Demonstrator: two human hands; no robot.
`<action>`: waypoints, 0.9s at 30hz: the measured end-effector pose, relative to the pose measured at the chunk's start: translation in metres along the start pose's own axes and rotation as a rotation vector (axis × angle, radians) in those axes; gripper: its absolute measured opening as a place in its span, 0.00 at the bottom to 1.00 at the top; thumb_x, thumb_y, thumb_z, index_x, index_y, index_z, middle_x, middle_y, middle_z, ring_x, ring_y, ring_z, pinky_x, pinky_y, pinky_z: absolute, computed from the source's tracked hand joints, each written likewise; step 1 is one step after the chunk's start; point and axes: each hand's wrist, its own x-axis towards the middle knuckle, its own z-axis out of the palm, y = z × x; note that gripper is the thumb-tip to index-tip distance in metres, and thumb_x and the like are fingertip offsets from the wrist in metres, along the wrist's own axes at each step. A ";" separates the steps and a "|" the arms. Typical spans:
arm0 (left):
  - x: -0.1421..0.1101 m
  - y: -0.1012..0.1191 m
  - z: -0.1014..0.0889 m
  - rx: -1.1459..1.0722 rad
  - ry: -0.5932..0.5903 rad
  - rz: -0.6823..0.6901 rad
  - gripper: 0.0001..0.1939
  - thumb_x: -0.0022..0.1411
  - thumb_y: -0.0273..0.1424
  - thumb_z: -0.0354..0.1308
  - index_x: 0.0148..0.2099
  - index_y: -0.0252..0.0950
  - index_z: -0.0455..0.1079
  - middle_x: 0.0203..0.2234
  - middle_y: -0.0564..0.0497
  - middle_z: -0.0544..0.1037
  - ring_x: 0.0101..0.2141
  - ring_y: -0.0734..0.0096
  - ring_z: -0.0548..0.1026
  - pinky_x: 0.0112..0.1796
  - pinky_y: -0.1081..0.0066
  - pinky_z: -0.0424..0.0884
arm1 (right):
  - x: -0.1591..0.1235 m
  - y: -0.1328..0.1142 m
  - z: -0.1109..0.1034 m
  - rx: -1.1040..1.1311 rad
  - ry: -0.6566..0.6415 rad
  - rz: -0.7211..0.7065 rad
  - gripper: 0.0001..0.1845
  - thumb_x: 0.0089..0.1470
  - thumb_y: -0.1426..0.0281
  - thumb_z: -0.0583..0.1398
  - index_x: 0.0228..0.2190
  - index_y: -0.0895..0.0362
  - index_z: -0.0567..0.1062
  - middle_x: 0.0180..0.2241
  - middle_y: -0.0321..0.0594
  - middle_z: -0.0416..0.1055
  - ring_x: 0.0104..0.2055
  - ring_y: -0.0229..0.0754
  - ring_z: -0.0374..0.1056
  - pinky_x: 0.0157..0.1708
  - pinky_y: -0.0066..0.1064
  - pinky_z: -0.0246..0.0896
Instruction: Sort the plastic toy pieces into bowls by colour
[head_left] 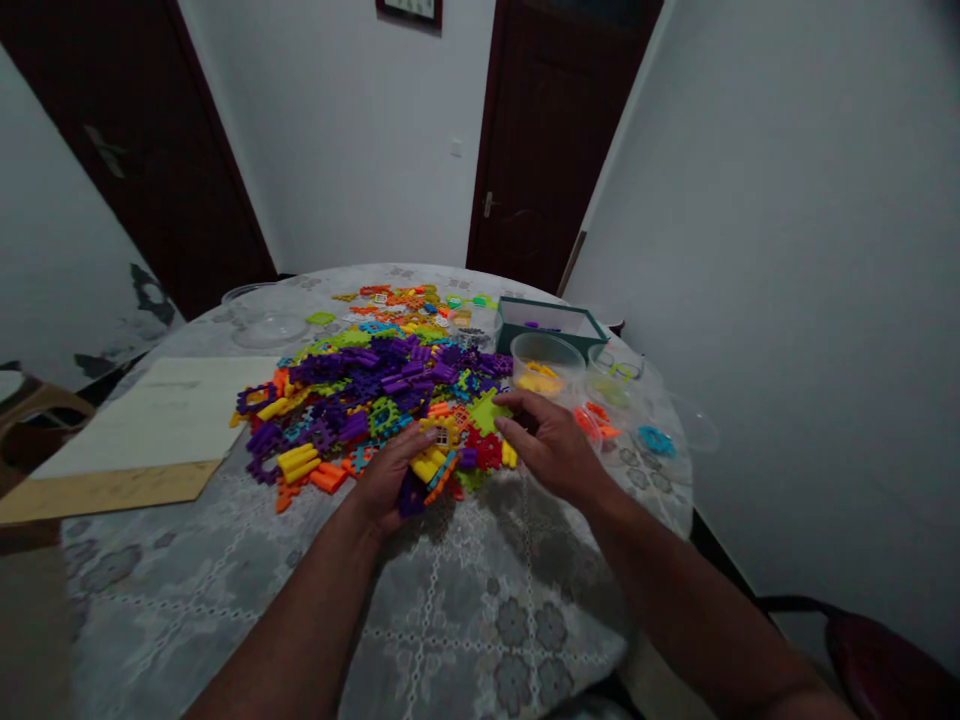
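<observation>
My left hand (386,480) is closed around a small assembly of plastic building pieces (429,465), with yellow, purple and orange parts, near the front of the pile. My right hand (551,445) pinches a lime-green plastic building piece (486,412) by its right edge, just to the right of the assembly. A large heap of purple plastic pieces (375,375), mixed with green, blue and orange ones, lies beyond both hands. Red toothed pieces (486,450) lie between the hands. Parts of the assembly are hidden by my left fingers.
A clear round tub (547,350) with yellow pieces stands to the right, beside a dark green box (566,318). More clear containers hold orange and green pieces. A blue piece (657,440) lies near the right edge. At left is a pale board (157,415).
</observation>
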 end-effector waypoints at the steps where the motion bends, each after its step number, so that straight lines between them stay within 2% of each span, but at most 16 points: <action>1: 0.000 0.000 0.000 0.009 0.014 -0.006 0.10 0.61 0.24 0.68 0.45 0.33 0.76 0.34 0.48 0.84 0.29 0.68 0.82 0.32 0.73 0.79 | 0.006 0.007 -0.014 -0.065 0.028 -0.012 0.15 0.64 0.65 0.61 0.50 0.54 0.80 0.38 0.40 0.80 0.36 0.42 0.74 0.40 0.33 0.69; 4: 0.001 0.000 0.000 0.014 0.031 -0.010 0.08 0.61 0.23 0.67 0.44 0.32 0.76 0.33 0.47 0.84 0.29 0.67 0.83 0.31 0.73 0.80 | 0.029 0.042 -0.062 -0.285 0.160 0.008 0.17 0.63 0.64 0.61 0.50 0.56 0.81 0.40 0.43 0.81 0.37 0.43 0.74 0.43 0.35 0.69; 6: 0.002 -0.001 0.000 0.011 0.036 -0.006 0.08 0.61 0.23 0.66 0.44 0.32 0.76 0.35 0.46 0.84 0.30 0.65 0.84 0.32 0.71 0.81 | 0.045 0.072 -0.095 -0.434 0.281 0.078 0.18 0.62 0.65 0.61 0.49 0.57 0.82 0.41 0.45 0.82 0.38 0.45 0.75 0.45 0.37 0.69; 9: 0.003 -0.002 0.000 0.024 0.047 -0.010 0.08 0.63 0.23 0.63 0.46 0.30 0.76 0.36 0.44 0.84 0.31 0.66 0.84 0.32 0.71 0.81 | 0.065 0.114 -0.136 -0.605 0.362 0.219 0.20 0.61 0.67 0.59 0.51 0.59 0.82 0.47 0.49 0.83 0.43 0.48 0.77 0.50 0.38 0.69; 12: 0.001 0.000 0.002 0.036 0.059 -0.016 0.07 0.64 0.22 0.62 0.45 0.30 0.76 0.36 0.44 0.84 0.31 0.67 0.84 0.31 0.73 0.80 | 0.072 0.139 -0.162 -0.676 0.383 0.319 0.21 0.58 0.71 0.58 0.49 0.60 0.83 0.48 0.52 0.83 0.46 0.51 0.78 0.52 0.39 0.69; 14: 0.000 0.000 0.003 0.041 0.056 -0.019 0.07 0.63 0.22 0.63 0.44 0.31 0.76 0.36 0.45 0.84 0.31 0.67 0.84 0.31 0.73 0.80 | 0.070 0.144 -0.168 -0.685 0.398 0.333 0.21 0.57 0.73 0.57 0.48 0.62 0.84 0.47 0.54 0.82 0.47 0.53 0.78 0.53 0.41 0.69; 17: 0.001 -0.001 0.002 0.039 0.050 -0.019 0.07 0.61 0.22 0.65 0.43 0.32 0.75 0.35 0.45 0.84 0.32 0.65 0.84 0.31 0.73 0.81 | 0.058 0.133 -0.157 -0.676 0.421 0.300 0.22 0.59 0.72 0.56 0.50 0.61 0.83 0.50 0.53 0.82 0.47 0.52 0.78 0.54 0.41 0.68; 21: 0.001 -0.003 0.001 0.045 0.025 -0.031 0.08 0.60 0.23 0.66 0.43 0.32 0.75 0.36 0.44 0.84 0.31 0.64 0.84 0.32 0.71 0.81 | 0.033 0.085 -0.111 -0.505 0.401 0.067 0.18 0.63 0.67 0.57 0.47 0.57 0.83 0.47 0.48 0.82 0.44 0.49 0.78 0.51 0.40 0.70; 23: 0.000 -0.004 0.002 0.047 0.009 -0.032 0.08 0.60 0.24 0.66 0.42 0.33 0.74 0.36 0.44 0.84 0.31 0.64 0.84 0.32 0.70 0.81 | 0.018 0.054 -0.082 -0.384 0.288 -0.044 0.16 0.64 0.65 0.58 0.47 0.55 0.82 0.45 0.46 0.82 0.41 0.47 0.77 0.48 0.40 0.71; 25: 0.000 -0.005 0.002 0.036 -0.008 -0.026 0.07 0.59 0.24 0.67 0.41 0.34 0.74 0.34 0.46 0.83 0.31 0.64 0.83 0.32 0.70 0.80 | 0.003 0.027 -0.052 -0.288 0.120 -0.147 0.15 0.66 0.67 0.58 0.50 0.54 0.81 0.45 0.45 0.82 0.39 0.45 0.77 0.46 0.38 0.72; 27: 0.000 -0.005 0.001 0.032 -0.044 -0.021 0.08 0.59 0.25 0.67 0.41 0.34 0.75 0.34 0.46 0.83 0.31 0.64 0.83 0.33 0.70 0.80 | -0.008 0.008 -0.026 -0.219 -0.045 -0.256 0.16 0.67 0.69 0.58 0.53 0.53 0.78 0.48 0.45 0.81 0.43 0.45 0.77 0.48 0.39 0.73</action>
